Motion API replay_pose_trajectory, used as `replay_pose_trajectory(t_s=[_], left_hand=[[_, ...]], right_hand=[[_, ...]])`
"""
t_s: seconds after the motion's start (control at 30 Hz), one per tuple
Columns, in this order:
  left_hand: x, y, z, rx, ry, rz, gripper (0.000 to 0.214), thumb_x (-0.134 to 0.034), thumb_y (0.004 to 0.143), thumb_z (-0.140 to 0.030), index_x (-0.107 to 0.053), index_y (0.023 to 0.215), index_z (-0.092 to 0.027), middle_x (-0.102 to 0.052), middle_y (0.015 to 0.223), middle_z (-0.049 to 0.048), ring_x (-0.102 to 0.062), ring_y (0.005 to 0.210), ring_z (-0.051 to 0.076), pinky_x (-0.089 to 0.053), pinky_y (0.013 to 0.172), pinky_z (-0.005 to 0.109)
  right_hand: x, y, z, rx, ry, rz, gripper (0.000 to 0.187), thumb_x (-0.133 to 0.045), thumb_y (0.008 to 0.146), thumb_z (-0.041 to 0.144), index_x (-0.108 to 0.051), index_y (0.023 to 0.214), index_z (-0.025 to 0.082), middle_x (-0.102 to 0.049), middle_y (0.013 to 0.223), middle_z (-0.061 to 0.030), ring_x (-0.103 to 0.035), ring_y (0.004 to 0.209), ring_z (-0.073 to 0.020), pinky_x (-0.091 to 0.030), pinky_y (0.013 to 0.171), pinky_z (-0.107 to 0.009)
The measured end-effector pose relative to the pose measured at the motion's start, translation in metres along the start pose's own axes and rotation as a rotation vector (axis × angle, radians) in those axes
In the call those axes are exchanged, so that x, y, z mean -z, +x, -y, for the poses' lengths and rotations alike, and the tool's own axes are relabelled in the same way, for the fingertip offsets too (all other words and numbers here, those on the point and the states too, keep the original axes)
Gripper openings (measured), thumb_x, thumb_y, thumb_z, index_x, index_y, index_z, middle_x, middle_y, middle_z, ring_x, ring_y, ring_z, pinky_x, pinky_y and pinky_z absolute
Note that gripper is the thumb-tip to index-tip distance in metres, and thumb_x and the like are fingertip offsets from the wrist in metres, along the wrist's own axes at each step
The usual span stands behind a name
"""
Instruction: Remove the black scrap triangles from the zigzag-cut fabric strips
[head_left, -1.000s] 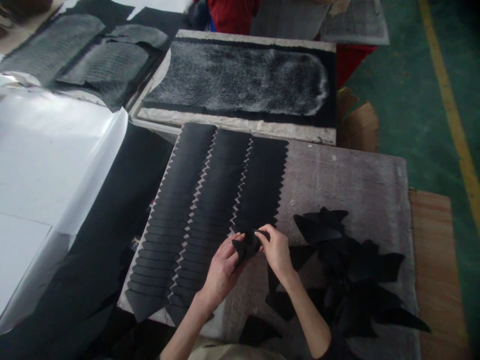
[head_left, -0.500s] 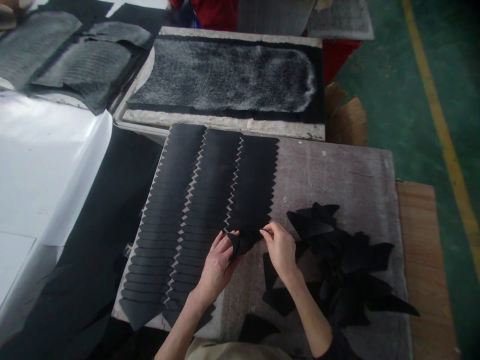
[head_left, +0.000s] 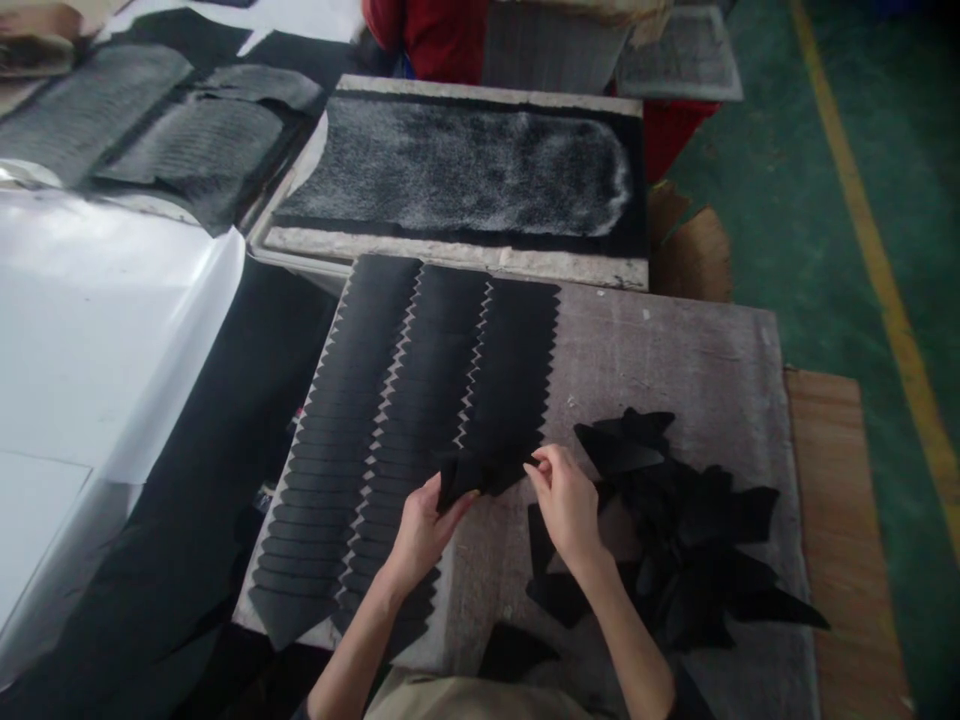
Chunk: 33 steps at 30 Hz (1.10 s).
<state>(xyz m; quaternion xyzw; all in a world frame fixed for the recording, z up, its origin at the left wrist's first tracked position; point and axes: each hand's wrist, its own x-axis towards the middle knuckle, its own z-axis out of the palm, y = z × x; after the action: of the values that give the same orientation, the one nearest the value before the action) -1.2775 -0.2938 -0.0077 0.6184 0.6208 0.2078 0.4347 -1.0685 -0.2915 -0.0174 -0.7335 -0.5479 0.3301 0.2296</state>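
Three columns of overlapping black pieces with pointed ends lie on a worn board; the third column [head_left: 510, 360] is the shortest. At its near end, my left hand [head_left: 424, 535] is closed on a few bunched black pieces [head_left: 457, 480] between thumb and fingers. My right hand [head_left: 566, 505] pinches the right tip of a black piece [head_left: 510, 474] lying at the bottom of that column. Whether this piece is apart from those in my left hand I cannot tell. Right of my right hand, a loose heap of black pieces [head_left: 690, 530] spreads over the board.
Beyond the board stands a tray-like panel with a whitish-dusted black sheet [head_left: 465, 165]. White sheeting [head_left: 97, 330] lies at left. A person in a red sleeve [head_left: 446, 40] is at the far side. Wooden board [head_left: 840, 500] and green floor [head_left: 825, 230] lie to the right.
The left hand's fingers have shifted around the bunched pieces, which now stand up more. A dark piece shows more broadly between the hands. The right hand keeps its pinch; the view has shifted slightly.
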Motion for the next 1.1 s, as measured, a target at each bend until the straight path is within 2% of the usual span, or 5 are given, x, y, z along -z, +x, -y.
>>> replay_pose_trajectory(t_s=[0.23,0.47,0.7,0.83,1.1], left_hand=[[-0.005,-0.014,-0.017,0.189,-0.36,0.09,0.026,-0.07,0.076,-0.04,-0.067,0.075,-0.014,-0.066,0.064,-0.0008,-0.057,0.061,0.013,-0.045,0.06,0.024],[-0.011,-0.023,-0.023,0.268,-0.56,0.155,0.031,-0.058,0.086,-0.041,-0.068,0.093,-0.013,-0.072,0.068,0.0021,-0.063,0.069,0.017,-0.051,0.069,0.027],[-0.009,-0.03,-0.01,0.271,-0.572,0.013,0.027,-0.059,0.085,-0.037,-0.067,0.097,-0.014,-0.075,0.083,0.0031,-0.064,0.075,0.017,-0.051,0.075,0.029],[-0.008,-0.035,0.007,0.198,-0.394,-0.064,0.022,-0.064,0.081,-0.036,-0.068,0.084,-0.015,-0.072,0.078,0.0009,-0.062,0.071,0.016,-0.049,0.066,0.025],[0.011,-0.044,0.017,0.286,-0.354,-0.365,0.027,-0.061,0.083,-0.04,-0.069,0.081,-0.014,-0.074,0.068,0.0029,-0.066,0.067,0.018,-0.054,0.069,0.029]], right_hand=[[0.005,-0.02,0.042,0.005,0.379,0.188,0.032,-0.071,0.071,0.044,-0.062,0.095,0.026,-0.065,0.088,0.0021,-0.059,0.073,-0.0104,-0.047,0.072,-0.026],[-0.006,-0.02,0.028,-0.184,0.805,0.345,0.025,-0.067,0.073,0.042,-0.053,0.075,0.021,-0.056,0.067,0.0063,-0.053,0.064,-0.0077,-0.045,0.061,-0.022],[-0.006,-0.027,0.013,-0.26,0.976,0.418,0.029,-0.072,0.068,0.04,-0.052,0.08,0.022,-0.064,0.076,0.0042,-0.061,0.075,-0.0109,-0.052,0.071,-0.024],[-0.012,-0.029,0.002,-0.256,0.896,0.536,0.03,-0.075,0.064,0.04,-0.056,0.074,0.02,-0.062,0.069,0.0051,-0.058,0.064,-0.0089,-0.05,0.058,-0.021],[-0.025,-0.021,-0.006,-0.333,0.821,0.322,0.033,-0.075,0.063,0.045,-0.054,0.071,0.02,-0.056,0.061,0.0086,-0.06,0.054,-0.0084,-0.056,0.052,-0.023]])
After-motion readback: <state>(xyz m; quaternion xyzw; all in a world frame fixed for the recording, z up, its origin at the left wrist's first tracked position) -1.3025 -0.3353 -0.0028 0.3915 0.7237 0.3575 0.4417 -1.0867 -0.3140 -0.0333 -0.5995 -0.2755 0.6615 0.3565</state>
